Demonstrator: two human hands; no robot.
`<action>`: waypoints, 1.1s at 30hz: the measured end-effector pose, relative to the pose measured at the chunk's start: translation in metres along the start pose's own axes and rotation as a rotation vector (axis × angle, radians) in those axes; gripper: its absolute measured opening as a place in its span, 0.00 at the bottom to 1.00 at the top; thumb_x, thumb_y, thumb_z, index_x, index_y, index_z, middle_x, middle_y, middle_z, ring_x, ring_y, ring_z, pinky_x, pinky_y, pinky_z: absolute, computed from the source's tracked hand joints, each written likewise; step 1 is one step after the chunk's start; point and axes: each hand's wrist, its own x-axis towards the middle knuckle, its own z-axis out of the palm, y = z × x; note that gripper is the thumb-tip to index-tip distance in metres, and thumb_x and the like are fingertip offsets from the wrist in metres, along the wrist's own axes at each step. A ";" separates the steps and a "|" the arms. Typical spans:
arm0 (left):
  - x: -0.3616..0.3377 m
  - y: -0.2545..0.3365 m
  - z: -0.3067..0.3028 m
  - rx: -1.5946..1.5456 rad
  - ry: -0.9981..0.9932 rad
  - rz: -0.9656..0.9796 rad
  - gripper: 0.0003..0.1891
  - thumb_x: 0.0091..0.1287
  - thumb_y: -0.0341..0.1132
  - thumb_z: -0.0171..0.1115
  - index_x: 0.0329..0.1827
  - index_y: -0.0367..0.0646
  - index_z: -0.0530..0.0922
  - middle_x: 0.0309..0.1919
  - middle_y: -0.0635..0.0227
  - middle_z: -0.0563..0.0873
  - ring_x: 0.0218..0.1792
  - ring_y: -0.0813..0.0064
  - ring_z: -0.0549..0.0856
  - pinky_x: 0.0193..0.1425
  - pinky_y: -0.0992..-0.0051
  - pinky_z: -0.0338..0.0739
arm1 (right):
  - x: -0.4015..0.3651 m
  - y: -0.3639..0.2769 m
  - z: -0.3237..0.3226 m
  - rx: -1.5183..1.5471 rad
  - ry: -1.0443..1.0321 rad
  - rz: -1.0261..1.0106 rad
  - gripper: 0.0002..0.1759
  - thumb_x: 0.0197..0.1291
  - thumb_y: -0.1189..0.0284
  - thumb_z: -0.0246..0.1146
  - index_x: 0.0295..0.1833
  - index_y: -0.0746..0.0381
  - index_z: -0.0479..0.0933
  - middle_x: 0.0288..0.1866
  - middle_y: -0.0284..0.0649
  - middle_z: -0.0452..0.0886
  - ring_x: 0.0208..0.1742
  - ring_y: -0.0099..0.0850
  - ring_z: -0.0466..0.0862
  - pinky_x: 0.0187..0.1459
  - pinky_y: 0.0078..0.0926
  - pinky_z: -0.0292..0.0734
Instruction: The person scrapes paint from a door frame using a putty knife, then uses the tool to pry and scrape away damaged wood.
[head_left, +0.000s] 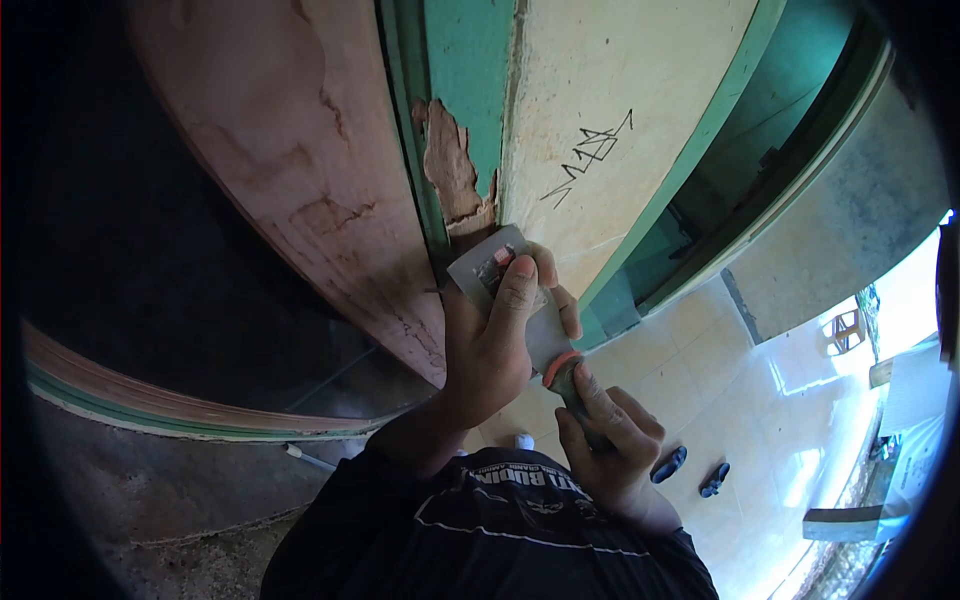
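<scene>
A putty knife (pixel 545 335) with a wide grey metal blade and a dark handle with an orange collar is held in front of a green door frame (pixel 465 60). My left hand (pixel 495 345) pinches the blade, its thumb on top and fingers behind. Around the handle, my right hand (pixel 615 430) is closed. The blade's front edge lies near the lower end of a damaged brown patch (pixel 452 165), where the green paint is gone and the wood is rough. Whether the blade touches the wood I cannot tell.
To the left stands a worn pinkish door panel (pixel 290 150). A cream wall (pixel 600 90) with black scribbles is on the right, beside another green-framed opening. Black sandals (pixel 715 480) lie on the tiled floor (pixel 690 390). A small stool (pixel 845 330) stands farther right.
</scene>
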 end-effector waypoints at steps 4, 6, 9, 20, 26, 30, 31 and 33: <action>0.002 0.002 0.001 0.021 -0.030 0.007 0.13 0.74 0.37 0.48 0.34 0.37 0.68 0.30 0.68 0.73 0.21 0.75 0.80 0.22 0.79 0.71 | 0.003 -0.006 -0.005 -0.038 -0.005 0.002 0.30 0.42 0.82 0.71 0.56 0.60 0.78 0.18 0.36 0.70 0.15 0.24 0.71 0.19 0.22 0.68; 0.000 0.001 0.002 0.046 -0.041 0.010 0.13 0.74 0.37 0.48 0.34 0.37 0.68 0.30 0.68 0.73 0.21 0.76 0.80 0.22 0.79 0.71 | 0.003 -0.005 -0.007 -0.050 -0.027 0.036 0.29 0.42 0.82 0.71 0.56 0.60 0.78 0.18 0.35 0.70 0.16 0.24 0.73 0.20 0.22 0.68; 0.000 0.000 0.002 0.019 0.026 0.010 0.13 0.74 0.38 0.48 0.34 0.37 0.68 0.28 0.68 0.73 0.21 0.76 0.80 0.22 0.79 0.71 | 0.002 -0.004 -0.003 -0.007 -0.032 0.030 0.30 0.42 0.82 0.71 0.56 0.60 0.78 0.19 0.36 0.71 0.16 0.25 0.74 0.20 0.22 0.69; 0.001 0.006 0.005 0.049 0.006 0.027 0.12 0.73 0.38 0.48 0.35 0.37 0.69 0.28 0.69 0.74 0.21 0.76 0.80 0.22 0.79 0.71 | 0.006 -0.005 -0.004 0.001 -0.012 0.003 0.30 0.42 0.82 0.71 0.57 0.60 0.78 0.19 0.37 0.72 0.16 0.26 0.74 0.20 0.23 0.70; 0.001 0.003 0.003 0.022 0.007 0.033 0.13 0.73 0.38 0.49 0.34 0.37 0.69 0.29 0.68 0.75 0.21 0.75 0.80 0.22 0.78 0.72 | 0.006 -0.006 -0.006 -0.005 -0.007 0.008 0.30 0.43 0.82 0.71 0.57 0.60 0.78 0.19 0.36 0.72 0.16 0.25 0.74 0.20 0.22 0.70; 0.005 0.010 0.008 -0.008 0.012 0.023 0.12 0.73 0.37 0.49 0.34 0.36 0.69 0.30 0.68 0.75 0.21 0.75 0.80 0.22 0.78 0.73 | 0.011 -0.013 -0.008 -0.015 0.002 -0.018 0.30 0.43 0.82 0.71 0.57 0.61 0.78 0.20 0.36 0.73 0.16 0.25 0.74 0.21 0.22 0.70; 0.006 0.012 0.009 0.012 0.010 0.016 0.12 0.73 0.37 0.49 0.34 0.36 0.69 0.30 0.67 0.75 0.21 0.75 0.80 0.22 0.78 0.73 | 0.011 -0.012 -0.009 -0.017 -0.008 -0.019 0.30 0.43 0.82 0.71 0.57 0.61 0.78 0.20 0.36 0.73 0.16 0.25 0.74 0.21 0.22 0.70; 0.004 0.011 0.008 0.034 0.005 0.009 0.12 0.73 0.37 0.49 0.34 0.36 0.69 0.30 0.67 0.75 0.21 0.75 0.80 0.22 0.78 0.73 | 0.010 -0.009 -0.008 -0.024 -0.018 -0.014 0.30 0.43 0.82 0.71 0.57 0.61 0.78 0.20 0.37 0.73 0.17 0.25 0.74 0.21 0.22 0.70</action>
